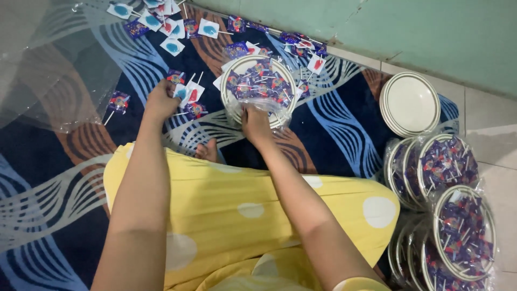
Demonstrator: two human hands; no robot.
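Observation:
A white plate [235,66] with a thin dark rim line sits inside a clear plastic bag on the patterned rug. Several wrapped lollipops fill the plate. My right hand [255,124] grips the bag's near edge just below the plate. My left hand [160,99] reaches out to the loose lollipops [189,92] scattered on the rug left of the plate, fingers curled over them; whether it holds one is hidden.
A stack of empty plates [408,103] lies at the right. Below it lie several bagged plates of lollipops [449,161]. More loose lollipops [161,24] lie at the top. Clear plastic sheeting [48,70] covers the left. My lap is in yellow spotted cloth [237,210].

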